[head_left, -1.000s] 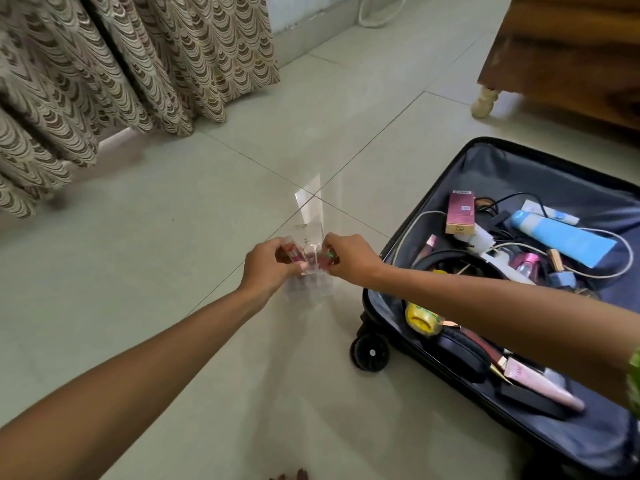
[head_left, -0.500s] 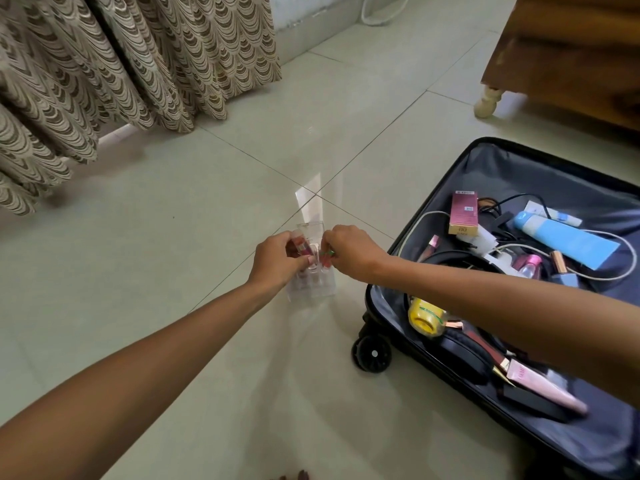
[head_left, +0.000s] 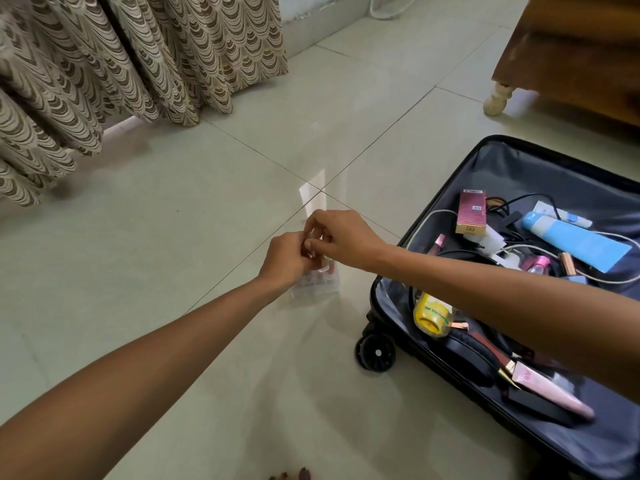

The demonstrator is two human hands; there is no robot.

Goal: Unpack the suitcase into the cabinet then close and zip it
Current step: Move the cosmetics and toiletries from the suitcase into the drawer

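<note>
Item: clear organiser [head_left: 317, 284], standing on the floor tile [head_left: 173, 258] just left of the open suitcase [head_left: 519, 168]. We are working over its top with both hands: our left hand [head_left: 282, 259] is curling round something small and our right hand [head_left: 341, 239] is pinching beside it; what exactly each is holding we cannot tell. The suitcase is lying to our right, so the right hand is nearer it. Contents still packed: pink box [head_left: 470, 211] marked "BB", blue tube [head_left: 576, 240], yellow jar [head_left: 433, 315], pink tube [head_left: 550, 389]; other lettering unreadable.
</note>
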